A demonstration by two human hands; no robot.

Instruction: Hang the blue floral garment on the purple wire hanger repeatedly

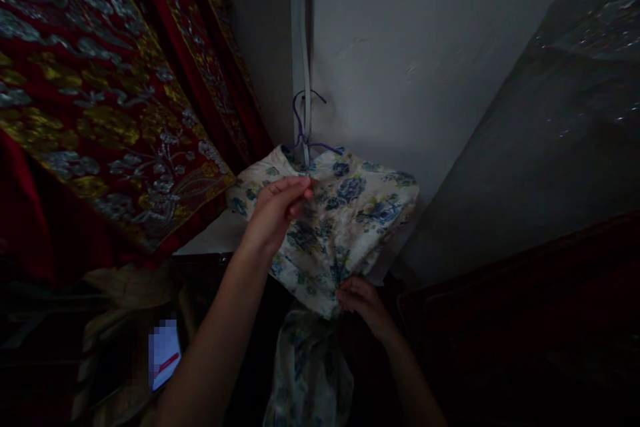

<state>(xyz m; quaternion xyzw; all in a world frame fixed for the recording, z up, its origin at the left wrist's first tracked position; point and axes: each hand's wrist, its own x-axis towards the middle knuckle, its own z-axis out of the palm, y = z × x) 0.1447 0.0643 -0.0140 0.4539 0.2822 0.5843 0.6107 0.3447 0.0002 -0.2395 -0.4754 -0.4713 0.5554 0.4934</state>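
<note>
A white shirt [350,190] with blue flowers and green leaves hangs against the wall from a thin purple hanger [302,121]. In front of its chest, just below the neckline, is my left hand [280,207]. Its thumb and fingers are pinched together; what sits between them, if anything, I cannot make out. Lower down, my right hand [363,299] pinches the shirt's front near the hem, where the cloth draws together in folds. Below the shirt hangs more floral cloth [310,373] in the same print, partly in shadow.
Red cloth with gold and silver embroidery [115,100] hangs at the left. A pale strip [301,20] runs down the wall [425,33]. Clear plastic sheeting [575,80] covers the right side. At lower left, a lit phone screen [166,350] glows by a wooden frame [83,373].
</note>
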